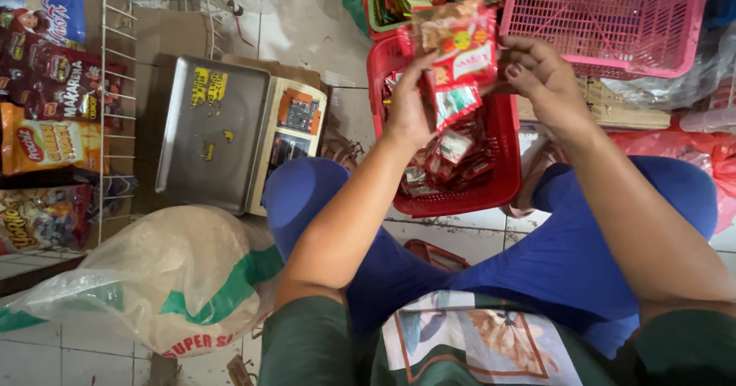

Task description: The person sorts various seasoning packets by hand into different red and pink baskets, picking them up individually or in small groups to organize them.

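Seated person, viewed from above. The left hand [410, 106] and right hand [540, 75] both pinched shut on a strip of red sachets [458, 52], held up above a red plastic basket [502, 190] of similar packets between the knees. A pink basket [613, 26] lay beyond; a metal weighing scale [211, 129] and a tied sack [176, 279] stood to the left

We are losing the pink basket [613, 26] past the top edge, and our left hand [410, 106] is hiding part of the sachet strip [458, 56].
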